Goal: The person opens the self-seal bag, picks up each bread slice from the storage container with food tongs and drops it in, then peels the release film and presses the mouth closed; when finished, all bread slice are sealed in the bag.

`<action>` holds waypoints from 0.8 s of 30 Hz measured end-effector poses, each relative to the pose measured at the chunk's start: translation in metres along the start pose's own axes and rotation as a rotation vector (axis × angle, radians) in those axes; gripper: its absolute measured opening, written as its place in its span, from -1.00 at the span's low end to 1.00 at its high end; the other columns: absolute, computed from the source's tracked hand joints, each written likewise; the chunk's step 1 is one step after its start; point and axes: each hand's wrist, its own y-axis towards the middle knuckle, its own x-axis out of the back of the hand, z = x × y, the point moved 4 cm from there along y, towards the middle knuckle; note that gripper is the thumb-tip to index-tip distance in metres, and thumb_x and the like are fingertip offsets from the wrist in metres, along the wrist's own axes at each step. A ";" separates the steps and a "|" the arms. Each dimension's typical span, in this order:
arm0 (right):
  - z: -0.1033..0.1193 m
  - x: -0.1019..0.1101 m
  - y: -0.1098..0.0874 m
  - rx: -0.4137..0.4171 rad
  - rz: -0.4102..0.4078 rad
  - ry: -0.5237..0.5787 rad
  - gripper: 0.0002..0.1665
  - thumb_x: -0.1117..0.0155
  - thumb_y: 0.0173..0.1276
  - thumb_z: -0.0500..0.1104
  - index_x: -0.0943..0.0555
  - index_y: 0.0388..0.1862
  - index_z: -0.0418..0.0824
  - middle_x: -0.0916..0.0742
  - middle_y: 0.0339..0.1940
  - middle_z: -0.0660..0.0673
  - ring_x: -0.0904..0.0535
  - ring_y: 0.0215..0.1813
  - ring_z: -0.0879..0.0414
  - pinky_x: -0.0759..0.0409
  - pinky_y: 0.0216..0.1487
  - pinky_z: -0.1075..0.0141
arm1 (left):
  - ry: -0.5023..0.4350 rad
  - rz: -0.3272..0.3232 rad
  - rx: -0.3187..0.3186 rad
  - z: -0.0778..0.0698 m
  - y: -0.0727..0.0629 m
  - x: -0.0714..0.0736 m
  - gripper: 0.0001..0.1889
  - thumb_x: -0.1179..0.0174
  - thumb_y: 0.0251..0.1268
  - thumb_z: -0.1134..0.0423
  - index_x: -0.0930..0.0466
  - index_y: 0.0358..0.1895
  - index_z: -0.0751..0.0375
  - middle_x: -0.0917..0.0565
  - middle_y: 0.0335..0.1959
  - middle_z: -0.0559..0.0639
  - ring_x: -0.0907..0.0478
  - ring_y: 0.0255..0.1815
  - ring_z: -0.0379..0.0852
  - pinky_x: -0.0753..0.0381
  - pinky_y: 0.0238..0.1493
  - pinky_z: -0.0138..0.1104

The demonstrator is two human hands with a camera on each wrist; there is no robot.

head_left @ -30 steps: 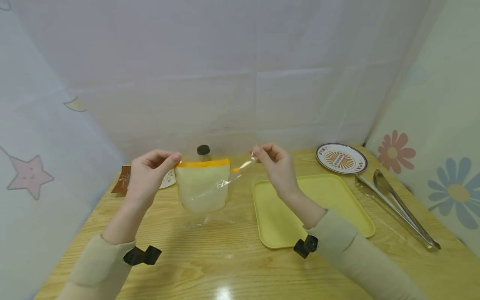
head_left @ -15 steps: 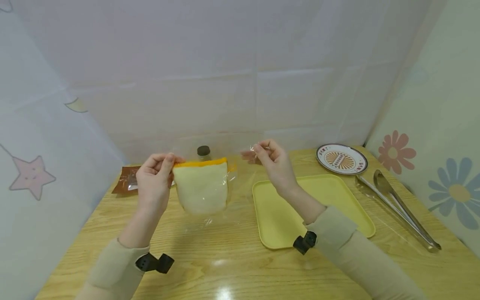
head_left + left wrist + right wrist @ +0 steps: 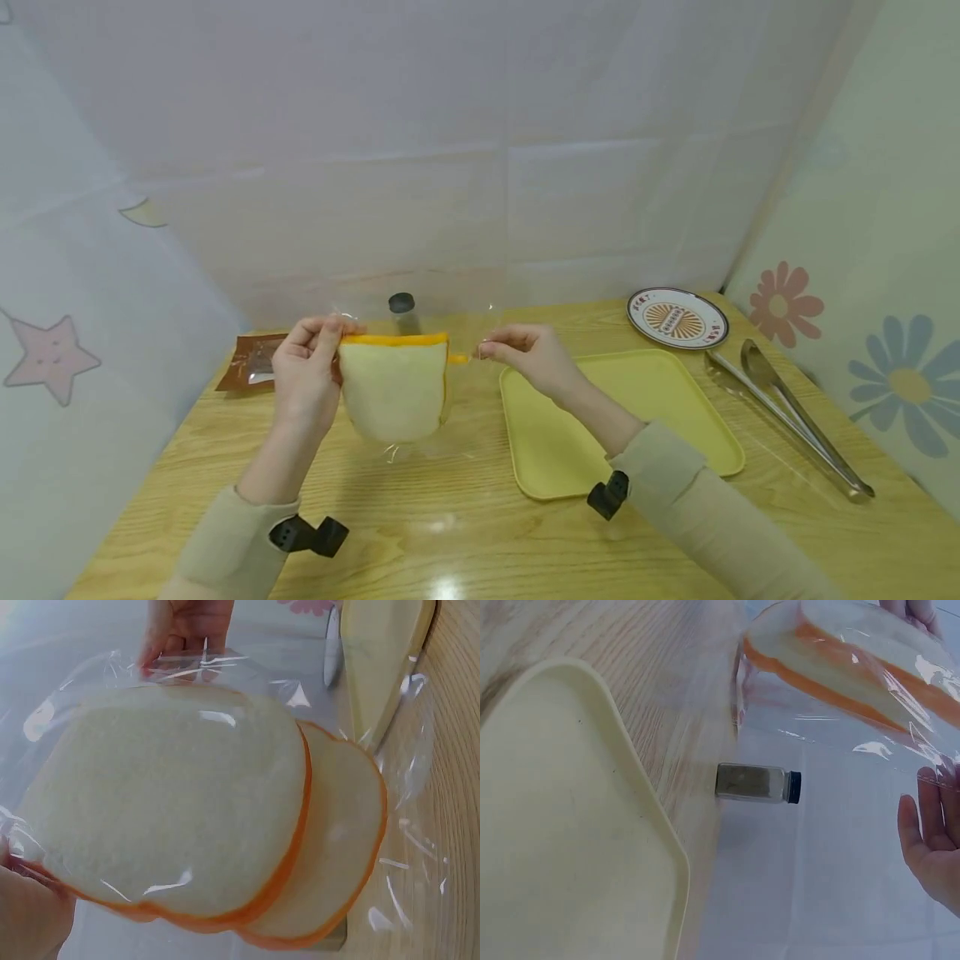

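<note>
The left hand (image 3: 306, 375) pinches the upper left edge of a clear plastic bag (image 3: 832, 727), the right hand (image 3: 542, 362) its upper right edge; whether the left grip also nips crust I cannot tell. Inside, two bread slices (image 3: 172, 802) overlap above the bench (image 3: 420, 517). The step appears to be handling the bag's top; next probably calls for steady pinches.

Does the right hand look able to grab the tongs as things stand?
Probably not yet: the right hand pinches the edge of the clear bag of bread slices and would have to let go first. After that the way looks free, since the tongs lie uncovered beside the yellow tray.
</note>
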 end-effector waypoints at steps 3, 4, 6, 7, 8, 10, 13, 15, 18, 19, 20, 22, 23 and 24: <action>0.000 0.002 0.000 0.015 -0.044 0.065 -0.74 -0.25 0.29 -0.27 -0.64 -0.15 -0.47 -0.77 -0.25 -0.22 -0.70 -0.23 0.19 -0.65 0.03 0.13 | 0.017 -0.001 -0.031 -0.003 0.000 0.004 -0.89 -0.19 0.22 0.33 -0.59 -0.44 0.26 -0.72 -0.46 0.02 -0.69 -0.33 -0.13 -0.68 -0.39 -0.46; 0.000 0.003 0.000 0.026 -0.056 0.074 -0.74 -0.26 0.28 -0.29 -0.64 -0.16 -0.49 -0.77 -0.27 -0.24 -0.70 -0.26 0.20 -0.66 0.01 0.09 | 0.019 -0.004 -0.044 -0.003 0.000 0.005 -0.90 -0.19 0.22 0.35 -0.59 -0.44 0.27 -0.72 -0.47 0.03 -0.69 -0.34 -0.13 -0.67 -0.40 -0.46; -0.001 0.004 -0.001 0.039 -0.074 0.078 -0.75 -0.28 0.26 -0.29 -0.66 -0.18 -0.49 -0.77 -0.30 -0.23 -0.70 -0.29 0.21 -0.67 -0.02 0.10 | 0.025 -0.010 -0.070 -0.005 0.000 0.009 -0.90 -0.19 0.22 0.38 -0.60 -0.45 0.28 -0.72 -0.48 0.04 -0.69 -0.35 -0.12 -0.65 -0.41 -0.47; -0.001 0.005 -0.001 0.042 -0.083 0.077 -0.75 -0.28 0.25 -0.30 -0.66 -0.18 -0.49 -0.78 -0.31 -0.23 -0.70 -0.30 0.22 -0.67 -0.03 0.11 | 0.030 -0.010 -0.080 -0.006 0.000 0.010 -0.90 -0.19 0.22 0.39 -0.61 -0.45 0.28 -0.72 -0.48 0.04 -0.69 -0.35 -0.12 -0.65 -0.40 -0.47; -0.001 0.005 -0.001 0.048 -0.091 0.073 -0.74 -0.29 0.25 -0.29 -0.66 -0.19 -0.49 -0.77 -0.30 -0.25 -0.71 -0.30 0.21 -0.68 -0.05 0.16 | 0.033 -0.011 -0.087 -0.006 0.000 0.011 -0.89 -0.19 0.22 0.40 -0.62 -0.45 0.29 -0.73 -0.48 0.03 -0.68 -0.36 -0.13 -0.65 -0.38 -0.47; -0.002 0.007 -0.002 0.059 -0.104 0.068 -0.75 -0.29 0.26 -0.28 -0.67 -0.20 -0.49 -0.78 -0.32 -0.23 -0.71 -0.30 0.18 -0.68 -0.04 0.16 | 0.046 -0.013 -0.097 -0.007 0.001 0.014 -0.90 -0.19 0.21 0.41 -0.65 -0.44 0.31 -0.73 -0.49 0.02 -0.68 -0.36 -0.12 -0.66 -0.32 -0.47; -0.003 0.009 -0.003 0.069 -0.126 0.066 -0.75 -0.28 0.26 -0.27 -0.67 -0.22 -0.49 -0.78 -0.35 -0.20 -0.71 -0.30 0.16 -0.68 -0.07 0.20 | 0.111 -0.011 -0.121 -0.008 0.001 0.018 -0.90 -0.22 0.19 0.38 -0.69 -0.39 0.35 -0.74 -0.48 0.00 -0.68 -0.37 -0.14 -0.67 -0.27 -0.46; -0.003 0.010 -0.004 0.085 -0.129 0.043 -0.77 -0.28 0.26 -0.28 -0.67 -0.23 -0.47 -0.77 -0.33 -0.24 -0.71 -0.29 0.14 -0.69 -0.07 0.19 | 0.181 0.002 -0.138 -0.009 0.001 0.020 -0.89 -0.24 0.19 0.38 -0.70 -0.34 0.38 -0.75 -0.46 -0.03 -0.70 -0.36 -0.16 -0.68 -0.25 -0.44; -0.003 0.009 -0.004 0.113 -0.116 -0.004 -0.81 -0.25 0.28 -0.30 -0.66 -0.24 -0.46 -0.75 -0.28 -0.32 -0.71 -0.27 0.11 -0.69 -0.09 0.16 | 0.296 0.032 -0.149 -0.008 -0.001 0.021 -0.89 -0.25 0.18 0.39 -0.70 -0.30 0.39 -0.76 -0.45 -0.07 -0.70 -0.36 -0.19 -0.69 -0.24 -0.42; -0.003 0.008 -0.004 0.118 -0.111 -0.020 -0.82 -0.24 0.29 -0.31 -0.66 -0.24 -0.44 -0.75 -0.27 -0.34 -0.71 -0.26 0.10 -0.69 -0.09 0.17 | 0.321 0.044 -0.145 -0.008 -0.001 0.021 -0.89 -0.25 0.18 0.39 -0.70 -0.29 0.38 -0.76 -0.45 -0.09 -0.70 -0.36 -0.21 -0.69 -0.24 -0.42; -0.003 0.007 -0.004 0.123 -0.106 -0.034 -0.83 -0.24 0.30 -0.31 -0.66 -0.23 -0.44 -0.74 -0.26 -0.35 -0.71 -0.26 0.10 -0.69 -0.10 0.17 | 0.345 0.055 -0.139 -0.007 -0.002 0.021 -0.89 -0.25 0.18 0.39 -0.70 -0.28 0.38 -0.76 -0.45 -0.10 -0.71 -0.36 -0.22 -0.69 -0.25 -0.43; -0.003 0.006 -0.003 0.128 -0.099 -0.038 -0.83 -0.23 0.31 -0.31 -0.64 -0.21 -0.43 -0.74 -0.25 -0.37 -0.71 -0.26 0.10 -0.70 -0.12 0.17 | 0.382 0.066 -0.130 -0.005 -0.003 0.021 -0.88 -0.26 0.18 0.38 -0.69 -0.27 0.38 -0.75 -0.46 -0.11 -0.70 -0.37 -0.24 -0.69 -0.29 -0.45; -0.003 0.005 -0.003 0.126 -0.099 -0.043 -0.82 -0.23 0.31 -0.30 -0.64 -0.20 -0.41 -0.74 -0.24 -0.36 -0.71 -0.26 0.11 -0.70 -0.13 0.20 | 0.390 0.070 -0.123 -0.004 -0.004 0.021 -0.87 -0.26 0.18 0.37 -0.69 -0.27 0.38 -0.75 -0.46 -0.12 -0.69 -0.37 -0.24 -0.69 -0.30 -0.45; -0.002 0.004 -0.002 0.126 -0.102 -0.045 -0.82 -0.23 0.31 -0.30 -0.64 -0.18 -0.40 -0.74 -0.24 -0.35 -0.71 -0.27 0.12 -0.70 -0.15 0.21 | 0.392 0.072 -0.117 -0.002 -0.004 0.021 -0.87 -0.26 0.18 0.37 -0.68 -0.26 0.39 -0.75 -0.46 -0.12 -0.69 -0.37 -0.24 -0.69 -0.31 -0.45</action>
